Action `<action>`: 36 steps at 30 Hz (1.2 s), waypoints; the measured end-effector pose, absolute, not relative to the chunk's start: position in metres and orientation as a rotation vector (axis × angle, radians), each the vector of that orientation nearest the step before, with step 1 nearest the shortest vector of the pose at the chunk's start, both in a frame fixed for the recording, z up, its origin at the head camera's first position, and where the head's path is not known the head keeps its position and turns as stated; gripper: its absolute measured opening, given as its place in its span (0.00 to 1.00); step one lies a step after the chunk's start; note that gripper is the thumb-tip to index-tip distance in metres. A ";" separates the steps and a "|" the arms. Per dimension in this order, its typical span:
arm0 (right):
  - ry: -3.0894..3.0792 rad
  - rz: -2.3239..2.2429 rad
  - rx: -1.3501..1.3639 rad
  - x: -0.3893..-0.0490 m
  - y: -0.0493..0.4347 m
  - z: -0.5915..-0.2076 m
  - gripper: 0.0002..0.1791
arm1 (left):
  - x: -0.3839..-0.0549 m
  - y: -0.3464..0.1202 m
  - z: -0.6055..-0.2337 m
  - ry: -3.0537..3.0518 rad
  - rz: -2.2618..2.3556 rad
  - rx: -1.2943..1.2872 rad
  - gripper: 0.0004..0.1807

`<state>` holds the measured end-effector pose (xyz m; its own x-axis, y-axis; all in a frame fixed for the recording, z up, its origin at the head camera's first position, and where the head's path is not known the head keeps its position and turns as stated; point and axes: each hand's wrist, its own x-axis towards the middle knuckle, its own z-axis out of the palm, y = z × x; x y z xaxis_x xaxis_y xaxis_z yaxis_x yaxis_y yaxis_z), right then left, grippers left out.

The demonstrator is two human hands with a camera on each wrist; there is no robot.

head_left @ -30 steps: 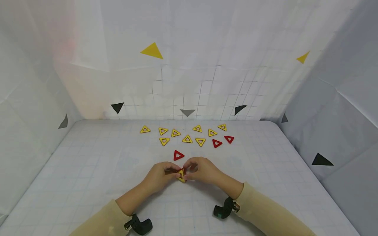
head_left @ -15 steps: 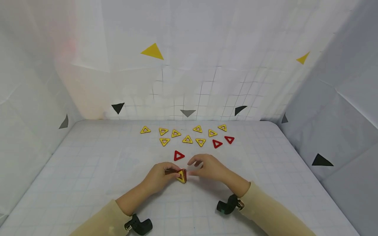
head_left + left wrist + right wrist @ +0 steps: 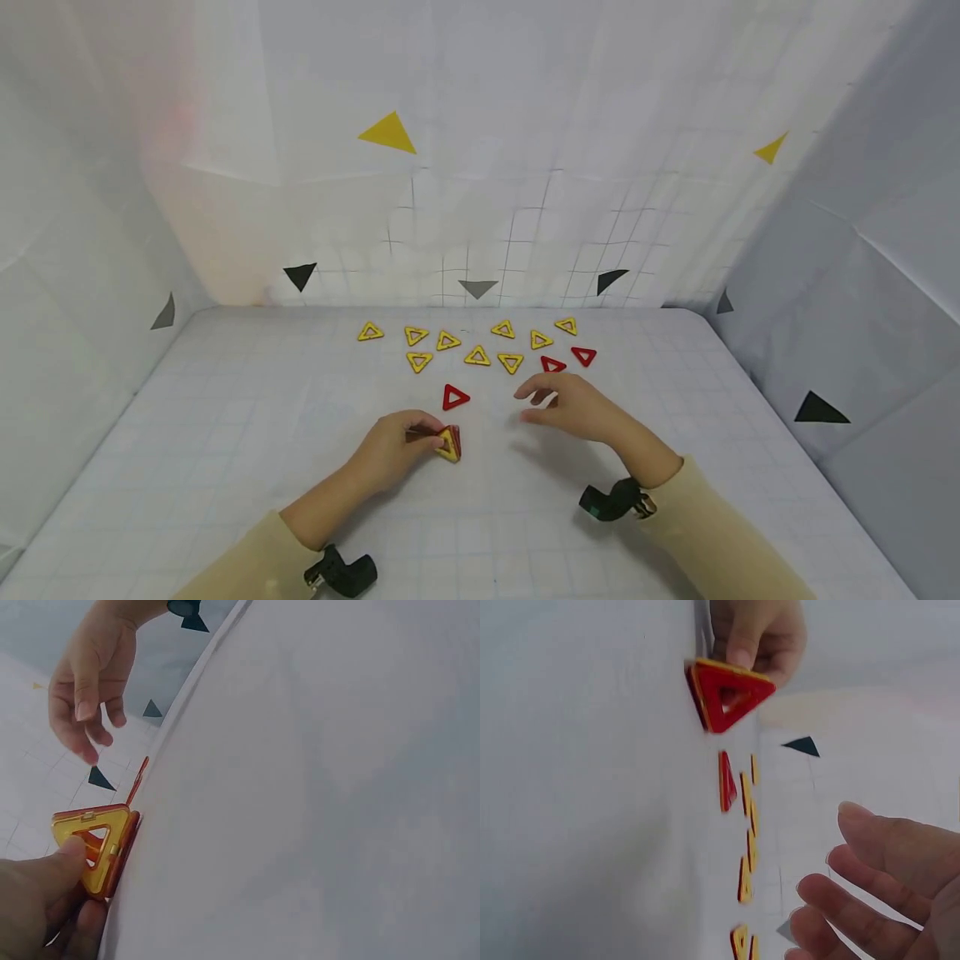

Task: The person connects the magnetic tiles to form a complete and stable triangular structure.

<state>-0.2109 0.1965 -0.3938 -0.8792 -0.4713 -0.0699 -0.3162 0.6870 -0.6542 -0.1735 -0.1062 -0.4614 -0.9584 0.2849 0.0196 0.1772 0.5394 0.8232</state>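
Left hand (image 3: 386, 450): thumb and fingers pinched on a red-and-yellow triangle assembly (image 3: 112, 847), lower centre of the head view; yellow face towards the head camera, red behind it. Cannot tell whether its pieces lie flat together or meet at an angle. Right hand (image 3: 573, 408): right of centre, above the table (image 3: 225, 458), thumb and fingers apart, loosely bent, holding nothing. Farther out: one loose red triangle frame (image 3: 446, 398) lies just beyond the assembly; two more red triangle frames (image 3: 583, 351) lie right of centre, the nearer one partly covered by the right hand; nine yellow triangle frames (image 3: 477, 362) spread across the centre. Step in hand, by judgement: steadying the assembly, right hand between pieces. Adding another would call for a thumb-and-finger pinch on one frame's rim, the left grip kept steady.
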 end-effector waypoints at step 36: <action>2.887 -0.988 -0.001 -0.282 0.288 -0.429 0.22 | -0.202 -0.215 -0.453 2.887 1.398 0.060 0.18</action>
